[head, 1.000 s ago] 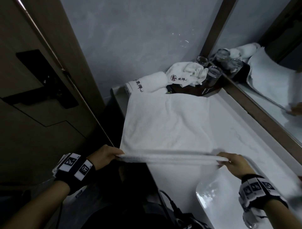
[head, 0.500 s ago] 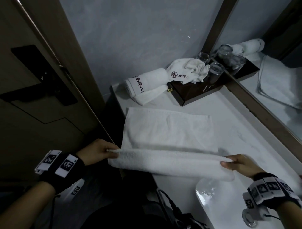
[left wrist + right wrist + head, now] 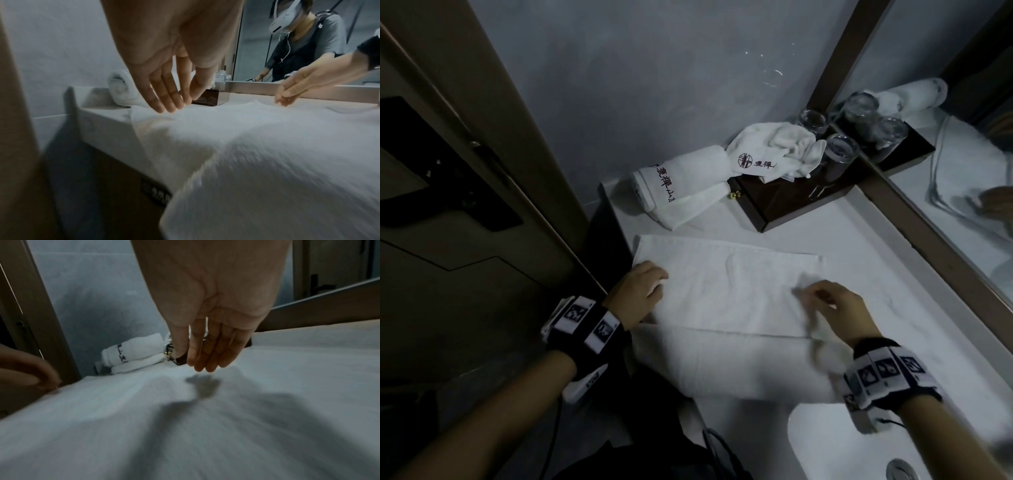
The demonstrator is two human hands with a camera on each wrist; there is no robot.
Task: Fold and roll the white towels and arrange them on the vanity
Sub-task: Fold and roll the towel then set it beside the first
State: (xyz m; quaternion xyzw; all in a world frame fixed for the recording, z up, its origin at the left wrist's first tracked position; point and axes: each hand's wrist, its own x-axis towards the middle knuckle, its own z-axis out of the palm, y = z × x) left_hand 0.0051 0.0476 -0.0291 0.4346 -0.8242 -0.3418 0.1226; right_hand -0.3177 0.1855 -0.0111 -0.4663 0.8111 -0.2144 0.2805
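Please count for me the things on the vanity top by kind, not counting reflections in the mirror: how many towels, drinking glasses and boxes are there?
Towels: 3, the flat towel, the rolled towel, the crumpled towel
Drinking glasses: 2, one behind the other
Dark box: 1
Total: 6

Both forearms are bare, and each wrist carries a black band ringed with white square tiles printed with black-and-white coded markers; the band on the right wrist shows three such tiles side by side. A white block hangs under the left band toward 5 o'clock, and a thin dark cable trails from the right band toward 4 o'clock. The fingers are bare, with no rings or gloves. The mirror reflection shows a grey short-sleeved shirt, dark straps over the shoulders, a white head-worn unit and a thin white cable running down the chest
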